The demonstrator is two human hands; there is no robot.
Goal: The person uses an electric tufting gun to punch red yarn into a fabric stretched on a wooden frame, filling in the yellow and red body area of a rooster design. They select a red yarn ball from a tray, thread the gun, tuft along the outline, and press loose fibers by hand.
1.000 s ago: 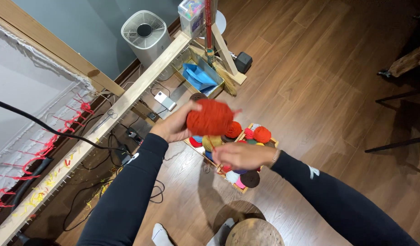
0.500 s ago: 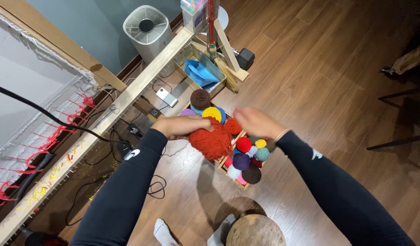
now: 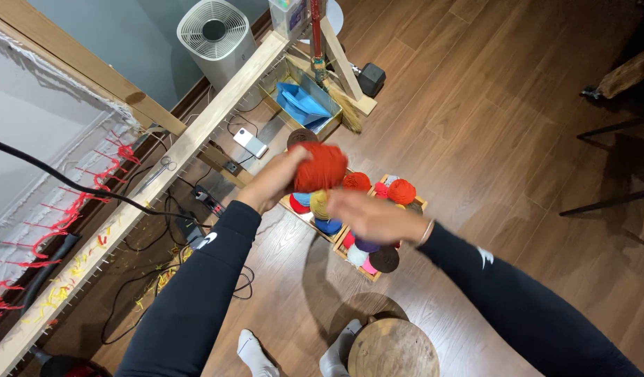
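The left hand [image 3: 276, 183] has its fingers wrapped around a red yarn ball [image 3: 319, 166] above the wooden crate [image 3: 336, 236] on the floor; the right hand [image 3: 371, 216], blurred, hovers just beside it, fingers loosely spread, holding nothing.

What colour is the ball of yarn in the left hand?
Red-orange. The yarn ball shows best in the head view, held up by the left hand.

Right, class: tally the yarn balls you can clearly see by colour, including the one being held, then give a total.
Orange-red balls: 3, one held in the left hand, two in the crate
Brown balls: 2
Blue ball: 1
Mustard ball: 1
Purple ball: 1
White ball: 1
Pink ball: 1
Total: 10 clearly showing; the blurred right hand hides others.
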